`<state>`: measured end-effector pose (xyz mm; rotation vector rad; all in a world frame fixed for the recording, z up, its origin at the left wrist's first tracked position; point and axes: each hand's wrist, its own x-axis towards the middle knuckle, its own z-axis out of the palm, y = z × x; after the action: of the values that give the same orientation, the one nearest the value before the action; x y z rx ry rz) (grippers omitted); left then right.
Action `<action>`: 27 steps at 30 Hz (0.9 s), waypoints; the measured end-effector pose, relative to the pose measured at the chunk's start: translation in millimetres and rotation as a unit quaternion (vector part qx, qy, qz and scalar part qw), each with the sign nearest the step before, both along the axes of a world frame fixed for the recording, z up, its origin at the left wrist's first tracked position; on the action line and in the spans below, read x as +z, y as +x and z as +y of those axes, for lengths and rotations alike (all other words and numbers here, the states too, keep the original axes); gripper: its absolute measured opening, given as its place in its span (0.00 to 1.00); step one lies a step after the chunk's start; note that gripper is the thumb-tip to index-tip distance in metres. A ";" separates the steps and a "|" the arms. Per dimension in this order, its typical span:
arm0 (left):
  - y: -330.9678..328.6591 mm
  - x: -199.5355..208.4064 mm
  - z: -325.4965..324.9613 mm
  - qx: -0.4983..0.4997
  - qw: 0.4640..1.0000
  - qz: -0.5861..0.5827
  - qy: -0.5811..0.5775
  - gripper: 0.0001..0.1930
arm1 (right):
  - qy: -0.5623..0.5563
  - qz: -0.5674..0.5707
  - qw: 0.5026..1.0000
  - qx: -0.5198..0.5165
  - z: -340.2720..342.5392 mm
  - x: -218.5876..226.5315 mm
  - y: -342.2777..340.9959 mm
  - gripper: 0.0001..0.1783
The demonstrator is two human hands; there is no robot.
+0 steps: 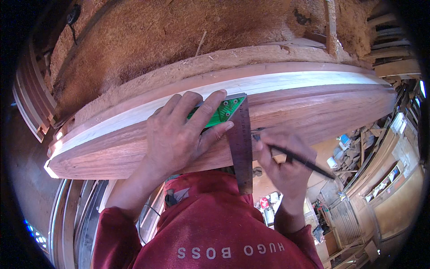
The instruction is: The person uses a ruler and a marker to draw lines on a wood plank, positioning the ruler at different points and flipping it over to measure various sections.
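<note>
A long reddish-brown wooden board (98,160) lies across in front of me, with a pale, brightly lit strip along its far side. My left hand (172,125) is closed on the green stock of a try square (242,148), pressing it at the board's far edge. The square's metal blade runs back across the board toward me, past the near edge. To the right of the blade, my right hand (289,168) grips a dark pencil (307,162). Its tip is close to the blade at the board's surface; blur hides whether it touches.
Sawdust and shavings (134,58) cover the area beyond the board. Stacked wooden strips (33,94) stand at the far left. Offcuts (351,150) are piled on the right, near a pale wooden panel (405,193). An upright post (330,27) rises behind.
</note>
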<state>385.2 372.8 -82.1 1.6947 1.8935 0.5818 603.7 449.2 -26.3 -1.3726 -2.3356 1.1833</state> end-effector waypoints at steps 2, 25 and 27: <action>1.0 -2.2 0.9 -0.002 1.000 0.002 0.007 0.30 | 0.025 -0.005 0.999 0.035 21.8 -10.9 -11.7 0.11; 7.7 -2.7 3.3 -0.002 1.000 0.030 0.006 0.32 | -0.005 0.158 0.955 -0.250 -32.4 -35.2 6.0 0.10; 7.3 -2.7 3.5 -0.003 1.000 0.027 0.006 0.32 | -0.007 0.147 0.960 -0.240 -33.4 -35.6 4.2 0.10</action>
<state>392.4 376.3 -84.8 1.7393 1.9254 0.5526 607.9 415.8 -61.9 -1.5280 -1.6686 1.1526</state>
